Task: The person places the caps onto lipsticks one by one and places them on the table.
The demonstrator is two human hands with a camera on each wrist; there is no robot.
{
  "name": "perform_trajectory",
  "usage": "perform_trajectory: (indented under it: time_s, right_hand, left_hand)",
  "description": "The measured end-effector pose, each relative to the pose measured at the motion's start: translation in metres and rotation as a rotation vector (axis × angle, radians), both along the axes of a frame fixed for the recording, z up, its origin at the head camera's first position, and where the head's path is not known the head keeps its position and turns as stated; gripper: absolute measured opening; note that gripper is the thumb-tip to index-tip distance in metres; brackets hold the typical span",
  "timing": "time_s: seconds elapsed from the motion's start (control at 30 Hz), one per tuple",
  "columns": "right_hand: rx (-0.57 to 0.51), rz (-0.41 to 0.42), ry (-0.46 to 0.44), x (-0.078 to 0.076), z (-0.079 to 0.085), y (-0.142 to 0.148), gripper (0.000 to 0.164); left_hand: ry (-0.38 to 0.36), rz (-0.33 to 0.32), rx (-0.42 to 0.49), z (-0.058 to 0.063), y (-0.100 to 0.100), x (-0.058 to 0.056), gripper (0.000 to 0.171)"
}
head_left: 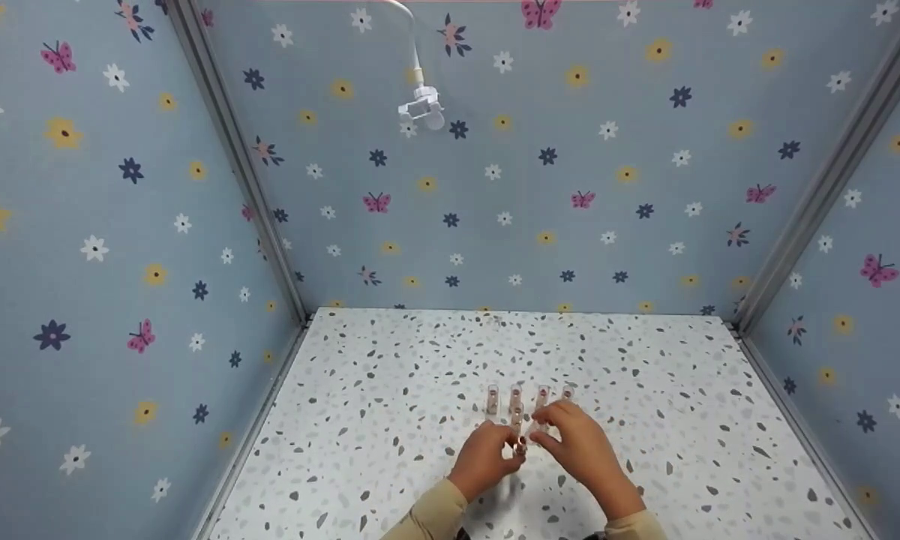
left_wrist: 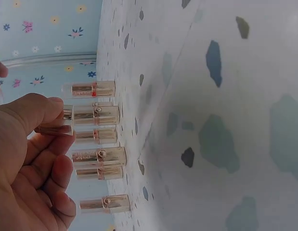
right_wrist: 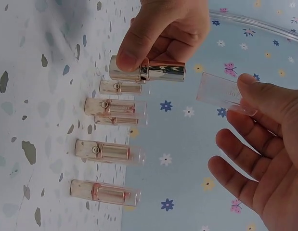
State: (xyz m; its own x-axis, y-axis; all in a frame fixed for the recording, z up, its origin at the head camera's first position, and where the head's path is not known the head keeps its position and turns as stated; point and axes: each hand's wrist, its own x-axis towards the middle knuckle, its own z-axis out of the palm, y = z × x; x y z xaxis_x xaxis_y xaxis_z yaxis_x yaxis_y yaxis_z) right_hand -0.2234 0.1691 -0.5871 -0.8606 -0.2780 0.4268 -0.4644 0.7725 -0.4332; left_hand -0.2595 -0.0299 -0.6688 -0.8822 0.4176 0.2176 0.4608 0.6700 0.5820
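My left hand (head_left: 484, 459) pinches a shiny gold lipstick tube (right_wrist: 163, 71) between thumb and fingers. No clear cap covers this tube. Just to its right, my right hand (head_left: 586, 448) grips a clear plastic lipstick cap (right_wrist: 217, 90) by one end, thumb against the fingers. In the right wrist view a gap shows between cap and tube. Several capped lipsticks (right_wrist: 108, 151) with pinkish-gold bodies stand upright on the table beyond the hands. In the head view the right hand partly hides some of them.
The lipsticks stand on a white speckled tabletop (head_left: 390, 375). Blue flowered walls (head_left: 495, 247) rise at the back and both sides, with grey metal posts (head_left: 244, 165) at the corners. A white clamp on a bent arm (head_left: 422, 109) hangs before the back wall.
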Motion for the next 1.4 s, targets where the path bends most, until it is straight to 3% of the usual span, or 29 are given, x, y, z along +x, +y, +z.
perform_trajectory:
  time_s: [0.5, 0.8, 1.1, 1.4]
  right_hand:
    - [0.041, 0.022, -0.027, -0.007, -0.006, -0.01, 0.022]
    - [0.058, 0.034, -0.086, -0.01, -0.007, -0.013, 0.022]
    - [0.069, 0.04, -0.109, -0.012, -0.013, -0.015, 0.021]
    - [0.061, 0.021, -0.12, -0.014, -0.017, -0.016, 0.021]
  left_hand:
    - [0.059, 0.007, -0.021, 0.003, 0.007, -0.001, 0.015]
    - [0.036, 0.012, -0.005, 0.007, 0.008, -0.003, 0.019]
    - [0.122, -0.001, -0.015, 0.008, 0.007, -0.001, 0.018]
    - [0.101, 0.009, -0.027, 0.008, 0.007, -0.003, 0.017]
